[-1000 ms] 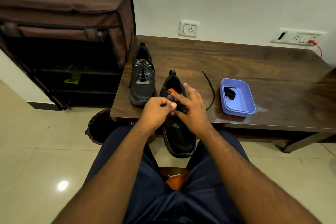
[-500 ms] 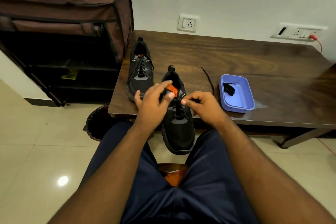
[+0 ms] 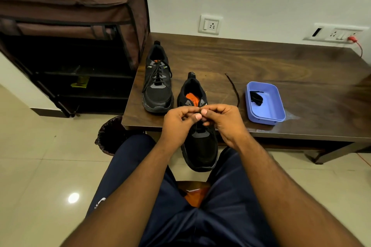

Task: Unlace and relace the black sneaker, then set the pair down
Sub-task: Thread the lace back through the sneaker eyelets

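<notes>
Since half a second ago, both hands drawn together over the near sneaker (image 3: 200, 146): left hand (image 3: 177, 124) off the tongue, right hand (image 3: 222, 121) in from the side, fingertips meeting above the eyelets. Left hand curled, thumb and forefinger pinched at the meeting point; right hand likewise curled and pinched. A thin dark lace end (image 3: 197, 124) seems caught between them, though too small to tell for sure.

Near sneaker with toe out past the table (image 3: 281, 70) edge toward the lap, heel on the wood, orange insole (image 3: 191, 97) showing with pale printing, unreadable. Loose length of lace (image 3: 232, 89) on the tabletop between this shoe and the tray (image 3: 265, 102), touching neither.

Second sneaker (image 3: 158, 82) fully laced, just left of the first, upright on the table; small green marks on both sides of its collar, too small to read.

Blue tray near the right hand, a bundled black lace inside. Wall sockets (image 3: 209, 24) behind the table. Brown fabric shoe rack (image 3: 70, 26) at left, a dark bin (image 3: 112, 134) under the table corner. White lettering on the left trouser leg, blurred.
</notes>
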`<state>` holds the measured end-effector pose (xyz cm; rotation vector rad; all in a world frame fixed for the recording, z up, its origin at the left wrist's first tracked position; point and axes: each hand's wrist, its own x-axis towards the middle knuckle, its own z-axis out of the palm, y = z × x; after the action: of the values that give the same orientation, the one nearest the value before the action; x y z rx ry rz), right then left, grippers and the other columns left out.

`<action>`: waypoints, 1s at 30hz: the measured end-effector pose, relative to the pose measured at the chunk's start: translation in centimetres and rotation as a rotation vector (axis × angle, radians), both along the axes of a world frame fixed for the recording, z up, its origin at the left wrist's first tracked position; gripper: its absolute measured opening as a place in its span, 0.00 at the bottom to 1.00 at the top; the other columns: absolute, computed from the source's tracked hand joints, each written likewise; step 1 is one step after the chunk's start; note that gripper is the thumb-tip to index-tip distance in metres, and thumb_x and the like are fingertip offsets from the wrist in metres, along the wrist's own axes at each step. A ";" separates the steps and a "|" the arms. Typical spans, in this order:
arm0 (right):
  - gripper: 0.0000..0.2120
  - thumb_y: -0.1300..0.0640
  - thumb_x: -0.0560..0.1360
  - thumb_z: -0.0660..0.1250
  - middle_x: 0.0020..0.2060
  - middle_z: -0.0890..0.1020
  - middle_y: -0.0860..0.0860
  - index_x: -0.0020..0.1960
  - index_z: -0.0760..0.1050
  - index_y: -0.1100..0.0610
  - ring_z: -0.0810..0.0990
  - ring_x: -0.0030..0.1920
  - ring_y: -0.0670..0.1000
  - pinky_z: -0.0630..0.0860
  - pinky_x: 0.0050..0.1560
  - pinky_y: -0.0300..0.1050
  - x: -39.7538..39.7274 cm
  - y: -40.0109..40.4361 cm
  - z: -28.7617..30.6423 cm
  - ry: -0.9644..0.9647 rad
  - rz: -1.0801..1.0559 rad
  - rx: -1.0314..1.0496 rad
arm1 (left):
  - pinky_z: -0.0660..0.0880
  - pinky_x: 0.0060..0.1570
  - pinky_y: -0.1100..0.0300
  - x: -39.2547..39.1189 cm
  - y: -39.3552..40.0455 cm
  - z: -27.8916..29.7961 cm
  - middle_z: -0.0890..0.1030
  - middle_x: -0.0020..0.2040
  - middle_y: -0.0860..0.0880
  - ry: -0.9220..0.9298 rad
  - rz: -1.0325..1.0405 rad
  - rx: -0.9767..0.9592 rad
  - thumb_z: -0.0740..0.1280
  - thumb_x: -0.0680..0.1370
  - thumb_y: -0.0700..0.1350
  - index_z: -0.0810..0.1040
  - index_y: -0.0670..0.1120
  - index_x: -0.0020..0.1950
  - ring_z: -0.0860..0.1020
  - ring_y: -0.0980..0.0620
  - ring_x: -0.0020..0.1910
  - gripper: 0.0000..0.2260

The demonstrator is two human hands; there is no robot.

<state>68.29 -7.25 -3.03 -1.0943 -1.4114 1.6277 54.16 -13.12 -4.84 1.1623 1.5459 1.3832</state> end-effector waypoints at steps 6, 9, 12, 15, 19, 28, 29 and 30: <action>0.05 0.65 0.76 0.68 0.37 0.84 0.57 0.52 0.76 0.61 0.83 0.36 0.51 0.81 0.37 0.42 -0.3 0.9 0.5 -0.001 -0.003 -0.081 | 0.79 0.45 0.61 0.4 0.6 -0.7 0.85 0.44 0.46 -0.102 0.085 0.027 0.70 0.77 0.38 0.84 0.43 0.53 0.82 0.54 0.41 0.06; 0.04 0.59 0.78 0.67 0.39 0.84 0.57 0.48 0.77 0.60 0.82 0.37 0.50 0.80 0.40 0.44 -0.6 2.2 0.0 -0.146 -0.171 -0.013 | 0.78 0.43 0.58 0.7 1.5 -0.5 0.83 0.40 0.44 -0.107 0.254 0.016 0.69 0.78 0.39 0.83 0.48 0.46 0.79 0.55 0.38 0.05; 0.05 0.55 0.75 0.71 0.37 0.82 0.51 0.42 0.78 0.56 0.79 0.37 0.46 0.76 0.40 0.41 -1.4 3.4 -0.7 -0.480 -0.253 0.214 | 0.76 0.39 0.52 0.8 3.1 0.1 0.81 0.41 0.33 -0.126 0.316 -0.020 0.68 0.78 0.40 0.81 0.51 0.40 0.75 0.48 0.36 0.09; 0.10 0.52 0.72 0.73 0.32 0.76 0.46 0.40 0.73 0.53 0.73 0.32 0.43 0.66 0.30 0.33 -2.9 3.5 -0.6 -0.640 -0.189 0.288 | 0.75 0.39 0.55 0.9 4.5 0.3 0.82 0.36 0.42 -0.111 0.297 -0.059 0.69 0.77 0.40 0.84 0.48 0.43 0.76 0.52 0.34 0.06; 0.09 0.53 0.72 0.72 0.32 0.78 0.48 0.38 0.75 0.55 0.76 0.33 0.47 0.69 0.30 0.40 -3.7 3.5 -1.0 -0.748 -0.177 0.288 | 0.80 0.46 0.51 0.5 5.3 -0.7 0.84 0.38 0.50 0.099 0.261 -0.157 0.69 0.76 0.43 0.85 0.48 0.43 0.82 0.51 0.40 0.05; 0.11 0.56 0.74 0.72 0.31 0.83 0.54 0.35 0.82 0.60 0.80 0.32 0.51 0.80 0.38 0.50 -2.9 3.4 -2.0 -0.530 -0.341 0.142 | 0.79 0.48 0.52 -0.3 6.0 0.4 0.83 0.49 0.49 0.642 -0.020 -0.280 0.64 0.80 0.47 0.84 0.54 0.55 0.80 0.47 0.48 0.09; 0.11 0.56 0.74 0.72 0.32 0.83 0.55 0.36 0.82 0.60 0.82 0.35 0.53 0.82 0.39 0.52 -2.9 3.4 -2.1 -0.514 -0.344 0.122 | 0.79 0.48 0.53 -0.2 6.1 0.4 0.83 0.50 0.49 0.645 -0.033 -0.291 0.64 0.80 0.47 0.83 0.54 0.55 0.80 0.47 0.48 0.09; 0.10 0.56 0.74 0.72 0.33 0.84 0.55 0.36 0.82 0.60 0.83 0.38 0.55 0.82 0.41 0.55 -2.9 3.4 -2.2 -0.506 -0.339 0.109 | 0.79 0.48 0.53 -0.1 6.2 0.3 0.83 0.50 0.49 0.641 -0.036 -0.301 0.64 0.80 0.47 0.83 0.54 0.55 0.80 0.47 0.49 0.09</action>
<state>65.40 -3.83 -5.22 -1.6537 -1.4962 1.0618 54.10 -6.91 -4.50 1.5096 2.0682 0.7362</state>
